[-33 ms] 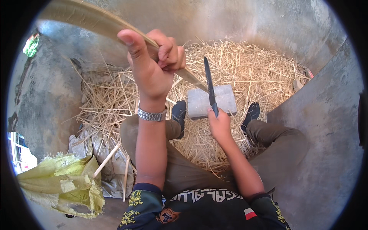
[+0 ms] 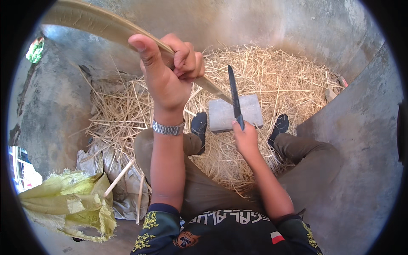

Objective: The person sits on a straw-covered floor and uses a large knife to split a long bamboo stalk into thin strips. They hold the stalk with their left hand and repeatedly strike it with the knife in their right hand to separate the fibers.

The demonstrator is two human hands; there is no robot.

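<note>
My left hand (image 2: 169, 80) is raised, its fingers wrapped round a long tan strip of split bamboo (image 2: 106, 29). The strip runs from the upper left down to a narrow end beside the knife blade. My right hand (image 2: 246, 139) grips the handle of a knife (image 2: 234, 93), its dark blade pointing up and away from me. That blade crosses at the strip's lower end; whether they touch I cannot tell. Below both lies a grey rectangular block (image 2: 219, 117), set between my feet on the straw-like shavings.
Pale shavings (image 2: 280, 74) cover the floor before me. At left lie a torn yellow sack (image 2: 72, 202), a greyish sheet (image 2: 125, 204) and two pale sticks (image 2: 120, 177). Concrete walls (image 2: 361, 140) stand close by on the right, left and far side.
My right hand and the knife have shifted very slightly to the right and toward me. The left hand keeps its grip on the bamboo strip.
</note>
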